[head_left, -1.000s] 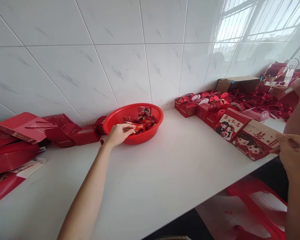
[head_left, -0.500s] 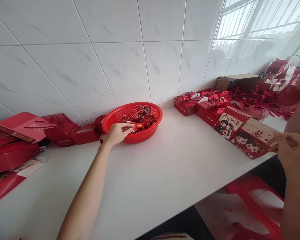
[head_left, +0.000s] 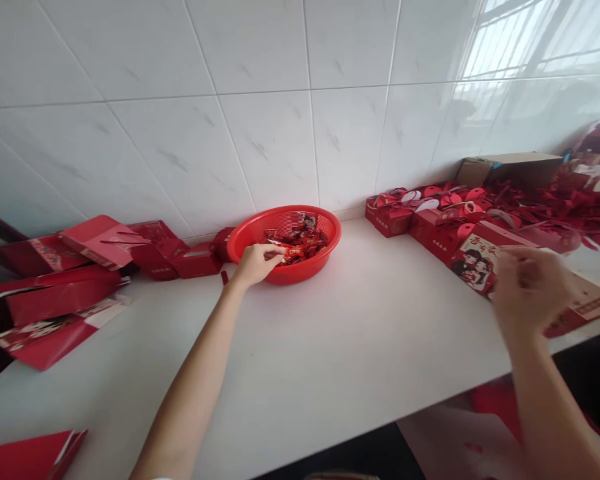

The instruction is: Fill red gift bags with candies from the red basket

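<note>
My left hand reaches over the near left rim of a red plastic basket. Its thumb and fingers pinch a small red wrapped candy. More shiny red and dark wrapped pieces lie inside the basket. On the right, my right hand is raised in front of red gift boxes, its fingers bent and smeared by motion. Whether it holds anything does not show. Behind it, a box with a cartoon couple and a flatter red and beige box are partly covered.
Red boxes with ribbon handles line the tiled wall, before a cardboard box. Opened red boxes are heaped at left. A red piece lies at the white table's near left.
My right hand has moved left, away from the corner of the red and beige box. The view has shifted left. My left hand stays at the basket with the candy.
</note>
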Demonstrator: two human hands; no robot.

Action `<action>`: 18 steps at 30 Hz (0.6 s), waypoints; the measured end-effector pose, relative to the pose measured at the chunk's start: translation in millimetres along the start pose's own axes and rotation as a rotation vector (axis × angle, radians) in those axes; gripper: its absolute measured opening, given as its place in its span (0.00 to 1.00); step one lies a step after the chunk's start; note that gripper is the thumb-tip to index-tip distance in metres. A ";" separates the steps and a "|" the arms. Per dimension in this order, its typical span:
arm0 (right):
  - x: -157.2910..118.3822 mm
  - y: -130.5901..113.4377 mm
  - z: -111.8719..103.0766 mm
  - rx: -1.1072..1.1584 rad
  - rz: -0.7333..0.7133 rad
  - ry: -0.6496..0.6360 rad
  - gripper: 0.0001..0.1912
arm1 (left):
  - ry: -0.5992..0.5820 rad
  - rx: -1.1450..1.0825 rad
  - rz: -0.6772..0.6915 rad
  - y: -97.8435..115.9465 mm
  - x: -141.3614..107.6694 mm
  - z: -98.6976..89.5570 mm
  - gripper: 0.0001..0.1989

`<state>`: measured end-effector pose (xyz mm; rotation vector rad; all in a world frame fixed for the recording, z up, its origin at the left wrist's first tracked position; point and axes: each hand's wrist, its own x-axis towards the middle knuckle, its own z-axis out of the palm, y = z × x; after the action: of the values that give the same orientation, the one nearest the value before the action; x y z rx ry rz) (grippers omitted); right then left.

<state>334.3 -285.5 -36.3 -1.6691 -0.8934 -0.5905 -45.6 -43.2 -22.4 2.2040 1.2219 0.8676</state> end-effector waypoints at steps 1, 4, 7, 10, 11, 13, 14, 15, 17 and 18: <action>-8.4 -21.6 17.2 0.110 -0.068 -0.071 0.12 | 0.001 0.000 -0.004 0.0 -0.2 1.1 0.09; -50.2 -83.0 65.7 0.408 -0.334 -0.609 0.08 | 0.007 0.008 0.016 -0.1 -1.9 4.4 0.09; -107.7 -121.3 99.9 0.619 -0.654 -1.013 0.10 | 0.039 0.014 0.045 -0.5 -4.9 6.8 0.09; -155.2 -131.8 117.4 0.674 -0.745 -1.117 0.10 | 0.022 -0.026 0.078 -2.0 -6.1 3.4 0.09; -165.0 -131.1 120.0 0.686 -0.765 -1.121 0.11 | 0.013 -0.044 0.087 -3.0 -5.4 -0.8 0.09; -175.0 -127.1 121.8 0.693 -0.785 -1.136 0.11 | 0.032 -0.059 0.089 -6.7 -1.6 -16.2 0.09; -176.1 -124.8 121.5 0.695 -0.761 -1.150 0.11 | 0.063 -0.048 0.078 -9.4 1.0 -28.1 0.10; -175.7 -122.9 120.7 0.696 -0.723 -1.170 0.10 | 0.105 -0.023 0.054 -12.9 3.6 -42.8 0.10; -172.9 -120.7 119.1 0.701 -0.631 -1.213 0.10 | 0.179 0.052 -0.029 -22.1 6.0 -79.6 0.10; -171.6 -120.4 118.5 0.704 -0.602 -1.232 0.09 | 0.211 0.102 -0.080 -27.7 4.2 -100.3 0.09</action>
<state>128.7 -202.2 -130.0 -0.9564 -2.2037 0.4799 -131.7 -16.1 29.6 2.1678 1.4725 1.0479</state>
